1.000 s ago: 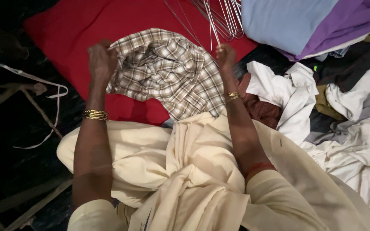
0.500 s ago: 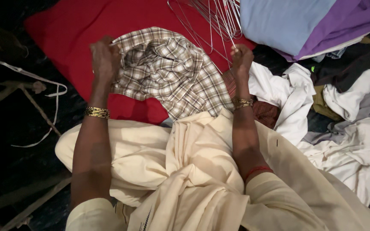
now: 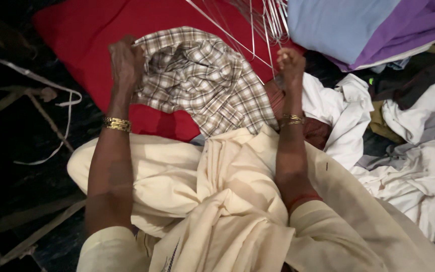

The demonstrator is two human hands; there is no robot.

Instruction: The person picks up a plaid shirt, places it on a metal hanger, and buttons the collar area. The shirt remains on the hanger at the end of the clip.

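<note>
Two hands are raised over a heap of laundry, each wearing gold bangles at the wrist. At about eleven o'clock the left hand is closed around the upper left edge of a brown-and-white checked shirt, which lies crumpled on a red cloth. Near one o'clock the right hand is pinched shut on a thin wire hanger that runs up and to the left, toward a bundle of other wire hangers at twelve o'clock. Light blue fabric and purple fabric are stacked at two o'clock, just beside the bundle. White garments sprawl at three o'clock, touching the right wrist. Cream cloth covers the person's lap at six o'clock.
</note>
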